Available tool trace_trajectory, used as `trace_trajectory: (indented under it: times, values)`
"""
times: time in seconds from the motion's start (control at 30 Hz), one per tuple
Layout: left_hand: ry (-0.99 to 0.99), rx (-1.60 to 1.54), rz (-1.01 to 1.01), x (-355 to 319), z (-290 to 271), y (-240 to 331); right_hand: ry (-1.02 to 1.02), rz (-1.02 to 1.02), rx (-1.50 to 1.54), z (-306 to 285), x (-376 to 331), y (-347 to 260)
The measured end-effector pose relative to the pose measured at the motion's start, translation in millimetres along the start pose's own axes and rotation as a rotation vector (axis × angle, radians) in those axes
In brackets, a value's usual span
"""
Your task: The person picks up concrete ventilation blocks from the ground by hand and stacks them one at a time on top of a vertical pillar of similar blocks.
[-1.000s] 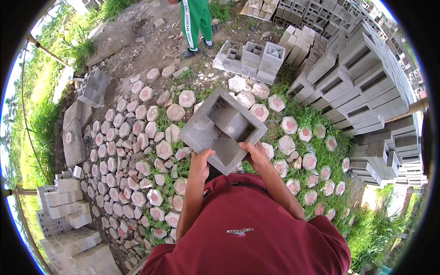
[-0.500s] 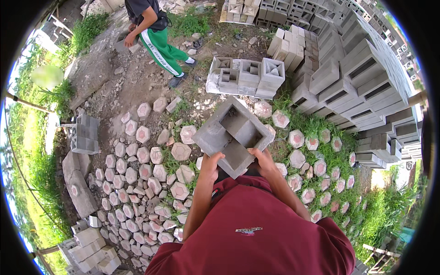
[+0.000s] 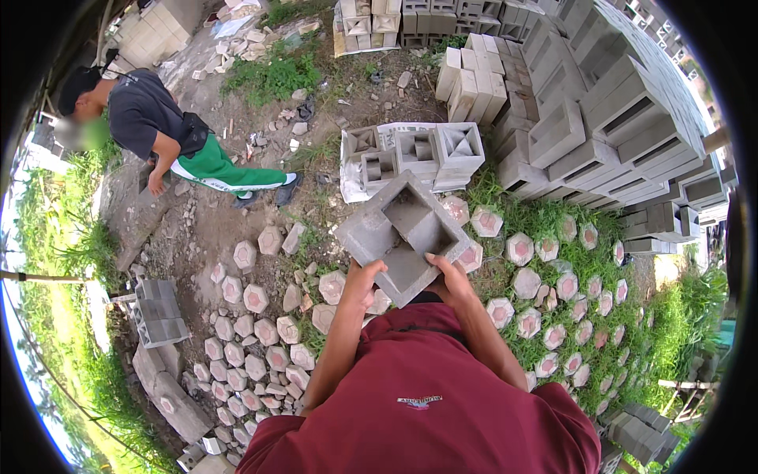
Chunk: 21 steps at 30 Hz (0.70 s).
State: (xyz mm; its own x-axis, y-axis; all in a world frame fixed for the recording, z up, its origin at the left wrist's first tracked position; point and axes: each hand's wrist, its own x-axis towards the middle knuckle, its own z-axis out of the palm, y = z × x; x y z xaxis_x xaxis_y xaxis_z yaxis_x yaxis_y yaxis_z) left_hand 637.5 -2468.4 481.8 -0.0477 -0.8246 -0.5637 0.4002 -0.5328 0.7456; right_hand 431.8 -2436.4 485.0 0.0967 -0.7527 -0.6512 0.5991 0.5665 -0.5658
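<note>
A square grey concrete vent block (image 3: pixel 369 237) with deep, slanting hollows is held out in front of my body, turned cornerwise. My left hand (image 3: pixel 362 286) grips its near left side, the thumb over the rim. On the near right side my right hand (image 3: pixel 451 280) holds it the same way. The fingers under the block are mostly hidden. Just beyond it, a small group of similar vent blocks (image 3: pixel 416 150) stands on a white sheet on the ground.
Hexagonal pavers (image 3: pixel 255 299) are set in dirt and grass around me. Tall block stacks (image 3: pixel 580 142) rise on the right, with pale blocks (image 3: pixel 476 88) beside them. At the far left a person in green trousers (image 3: pixel 225 164) bends forward. Grey blocks (image 3: pixel 158 312) stand at the left.
I have moved forward, so the small group of vent blocks is closer to the held block. The other person has moved left and bends lower. Both my hands keep their grip.
</note>
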Motion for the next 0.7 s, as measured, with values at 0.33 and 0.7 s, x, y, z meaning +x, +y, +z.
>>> trace_trajectory:
  times: [0.33, 0.7]
  values:
    - [0.008, 0.159, -0.047, 126, 45, 100, -0.096, 0.111, 0.224, 28, 133, -67]
    - [-0.223, 0.3, -0.163, 291, 59, 191, 0.118, 0.132, 0.218, 100, 235, -127]
